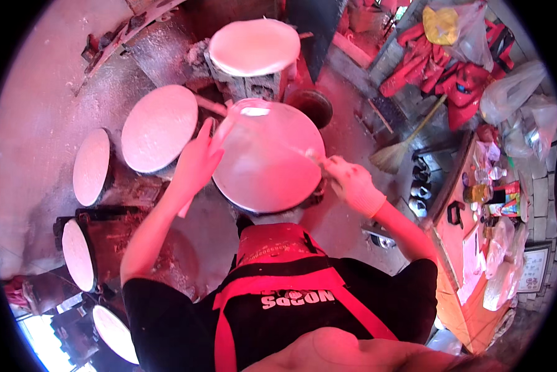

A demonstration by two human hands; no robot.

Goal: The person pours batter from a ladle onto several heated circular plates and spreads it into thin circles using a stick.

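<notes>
Before me a round, glossy plate (pixel 269 158) with a dark rim looks like a griddle; red light falls across its surface. At its left edge my left hand (pixel 197 160) grips a flat, pale strip (pixel 222 128) like a long scraper, which reaches over the plate's upper left. My right hand (pixel 353 181), in a pale knitted glove, is at the right rim. It closes around a small tool (pixel 313 154) whose blurred tip lies over the plate; its kind is unclear.
Similar pale-topped round plates (pixel 162 128) curve along my left, and another (pixel 255 46) stands on a block support ahead. A dark bucket (pixel 312 108) sits behind the central plate. Right of me are a straw broom (pixel 392 153) and a cluttered table (pixel 455 242) with jars and bags.
</notes>
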